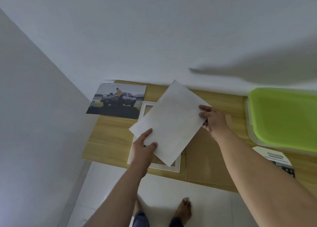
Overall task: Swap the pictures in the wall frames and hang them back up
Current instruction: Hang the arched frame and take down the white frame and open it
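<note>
I hold a white sheet (169, 122), blank side up and tilted, above a white picture frame (177, 165) that lies flat on the wooden table (111, 137). My left hand (143, 147) pinches the sheet's near left corner. At the sheet's right edge my right hand (213, 119) grips it, thumb on top. A picture of a pickup truck (117, 100) lies on the table at the back left, its corner touching the frame. The sheet hides most of the frame's opening.
A brown backing board (205, 159) lies right of the frame. A clear box with a green lid (283, 117) stands at the right, a printed leaflet (274, 158) in front of it. White walls close the back and left. My bare feet stand on white floor tiles below.
</note>
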